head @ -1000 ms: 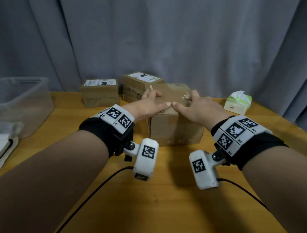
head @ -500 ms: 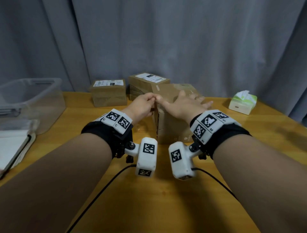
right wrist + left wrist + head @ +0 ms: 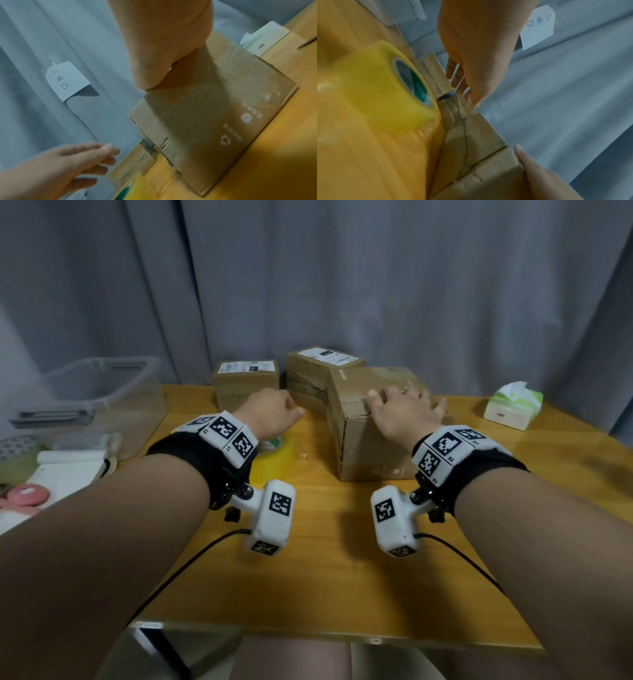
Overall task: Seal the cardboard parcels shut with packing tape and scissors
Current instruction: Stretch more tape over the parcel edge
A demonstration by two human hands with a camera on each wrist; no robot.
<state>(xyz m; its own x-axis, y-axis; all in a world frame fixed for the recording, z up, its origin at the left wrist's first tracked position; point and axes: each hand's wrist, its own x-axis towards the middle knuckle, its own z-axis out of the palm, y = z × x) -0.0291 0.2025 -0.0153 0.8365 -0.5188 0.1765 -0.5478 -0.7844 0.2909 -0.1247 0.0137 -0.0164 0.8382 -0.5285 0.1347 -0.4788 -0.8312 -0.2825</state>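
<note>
A brown cardboard box [image 3: 373, 453] stands in the middle of the wooden table [image 3: 325, 577]. My right hand [image 3: 397, 402] lies flat on its top with the fingers spread, pressing down near the left edge. A yellow roll of packing tape [image 3: 277, 457] lies on the table left of the box. Just above it hovers my left hand [image 3: 291, 412], its fingers loosely curled and holding nothing. The left wrist view shows the tape roll [image 3: 385, 86] below that hand's fingers [image 3: 462, 83], with the box [image 3: 479, 169] beside it. No scissors are in view.
Two more labelled parcels [image 3: 245, 378] [image 3: 322, 371] stand behind, against the grey curtain. A tissue pack [image 3: 513, 405] sits at the far right. At the left are a clear plastic bin [image 3: 102, 398], papers [image 3: 68, 470] and a pink object [image 3: 25, 496].
My left hand has come off the box and moved left and down over the tape roll. My right hand has spread flat on the box top.
</note>
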